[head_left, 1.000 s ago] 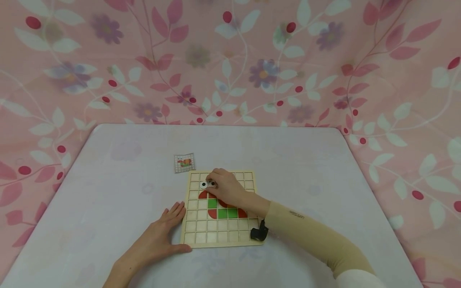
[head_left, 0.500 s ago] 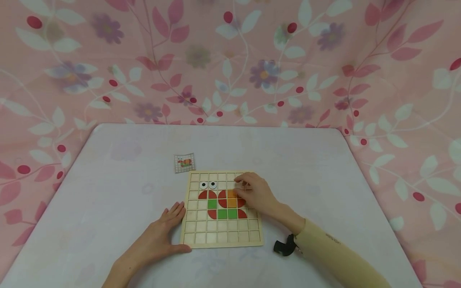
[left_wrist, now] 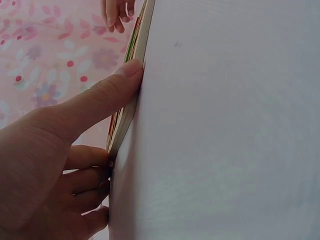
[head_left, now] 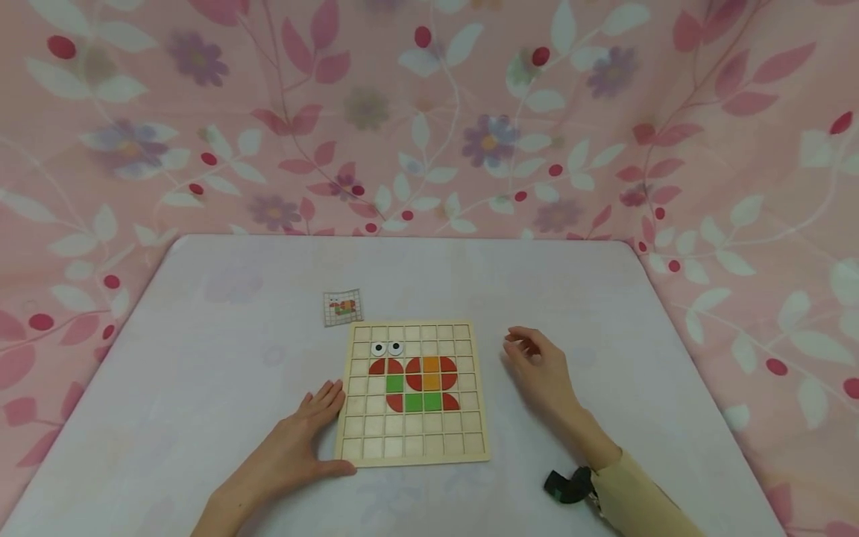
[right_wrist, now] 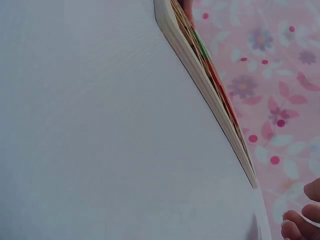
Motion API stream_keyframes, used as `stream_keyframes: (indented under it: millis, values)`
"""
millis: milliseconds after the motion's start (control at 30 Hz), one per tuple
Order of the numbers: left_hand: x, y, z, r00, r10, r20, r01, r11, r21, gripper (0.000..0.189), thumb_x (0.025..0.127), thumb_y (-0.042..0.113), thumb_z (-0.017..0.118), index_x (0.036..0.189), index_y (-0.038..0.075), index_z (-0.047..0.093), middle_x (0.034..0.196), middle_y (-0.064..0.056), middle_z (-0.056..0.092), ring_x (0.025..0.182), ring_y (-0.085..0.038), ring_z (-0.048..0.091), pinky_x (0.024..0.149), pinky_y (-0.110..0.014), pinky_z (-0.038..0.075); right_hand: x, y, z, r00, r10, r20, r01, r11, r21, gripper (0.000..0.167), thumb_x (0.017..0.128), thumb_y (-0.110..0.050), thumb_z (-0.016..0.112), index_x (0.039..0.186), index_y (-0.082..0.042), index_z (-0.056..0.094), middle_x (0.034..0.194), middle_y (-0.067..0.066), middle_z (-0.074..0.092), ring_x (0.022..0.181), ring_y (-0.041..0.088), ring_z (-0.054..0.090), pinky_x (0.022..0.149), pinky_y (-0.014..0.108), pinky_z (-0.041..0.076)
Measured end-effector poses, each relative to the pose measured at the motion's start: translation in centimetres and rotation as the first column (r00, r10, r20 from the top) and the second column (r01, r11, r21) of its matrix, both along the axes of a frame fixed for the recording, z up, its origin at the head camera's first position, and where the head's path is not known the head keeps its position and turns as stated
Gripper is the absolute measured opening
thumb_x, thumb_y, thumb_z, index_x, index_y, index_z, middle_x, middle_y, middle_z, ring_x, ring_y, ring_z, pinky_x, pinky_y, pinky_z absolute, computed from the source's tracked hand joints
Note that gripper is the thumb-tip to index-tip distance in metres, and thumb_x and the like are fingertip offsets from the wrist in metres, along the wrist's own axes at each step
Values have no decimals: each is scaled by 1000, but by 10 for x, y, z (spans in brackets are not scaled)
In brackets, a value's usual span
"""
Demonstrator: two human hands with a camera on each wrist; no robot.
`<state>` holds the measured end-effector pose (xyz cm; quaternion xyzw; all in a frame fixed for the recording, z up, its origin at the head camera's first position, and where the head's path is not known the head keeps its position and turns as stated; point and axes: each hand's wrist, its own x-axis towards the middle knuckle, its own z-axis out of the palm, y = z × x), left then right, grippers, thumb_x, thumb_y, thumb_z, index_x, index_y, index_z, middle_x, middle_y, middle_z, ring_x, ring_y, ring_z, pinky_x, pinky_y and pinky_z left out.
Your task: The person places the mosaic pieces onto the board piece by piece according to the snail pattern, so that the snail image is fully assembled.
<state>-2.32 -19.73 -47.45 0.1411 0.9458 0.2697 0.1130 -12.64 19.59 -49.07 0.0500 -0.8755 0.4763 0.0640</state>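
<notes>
A wooden grid board [head_left: 413,440] lies on the table, bearing red quarter-round, green square and orange square tiles. Two white eye tiles [head_left: 387,348] sit in its upper left cells. My left hand [head_left: 295,436] rests at the board's left edge, thumb at the near corner and fingers along the side; the left wrist view shows the thumb [left_wrist: 102,100] against the board's edge. To the right of the board, my right hand [head_left: 542,373] is apart from it, fingers loosely bent and nothing in them. Only its fingertips [right_wrist: 300,225] show in the right wrist view.
A small picture card [head_left: 342,307] with a printed grid and coloured figure lies just beyond the board's far left corner. A black wrist camera [head_left: 568,485] hangs at the right sleeve. Floral cloth [head_left: 429,112] stands behind the white table [head_left: 221,313].
My right hand has moved from the eye tiles across the board's upper right and off to the right, uncovering the tiles. The left hand has stayed at the left edge.
</notes>
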Motion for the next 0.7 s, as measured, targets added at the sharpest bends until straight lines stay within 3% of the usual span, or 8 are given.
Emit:
stream_keyframes:
  millis: [500, 600, 700]
  values:
    - [2, -1, 2, 1000, 7, 8, -7, 1000, 6, 111, 64, 55, 88, 150, 1, 42, 160, -11, 36, 150, -29, 28, 119, -52, 24, 19, 34, 7, 994, -52, -101, 59, 996, 65, 30, 101, -23, 61, 128, -9, 63, 109, 1, 70, 92, 6, 55, 68, 16, 47]
    - [3, -4, 1, 1000, 9, -16, -9, 1000, 10, 109, 67, 60, 84, 149, 2, 44, 160, -12, 36, 149, -33, 30, 118, -55, 30, 21, 39, 9, 989, -39, -145, 52, 995, 81, 30, 100, -18, 62, 128, -6, 63, 113, 4, 69, 95, 9, 55, 74, 17, 47]
    - [5, -9, 3, 998, 34, -47, -34, 999, -1, 104, 72, 66, 78, 149, 4, 45, 160, -9, 36, 149, -33, 30, 115, -56, 35, 23, 45, 15, 978, -40, -204, 67, 989, 129, 33, 98, -15, 65, 129, -4, 62, 117, 10, 66, 102, 19, 56, 84, 28, 46]
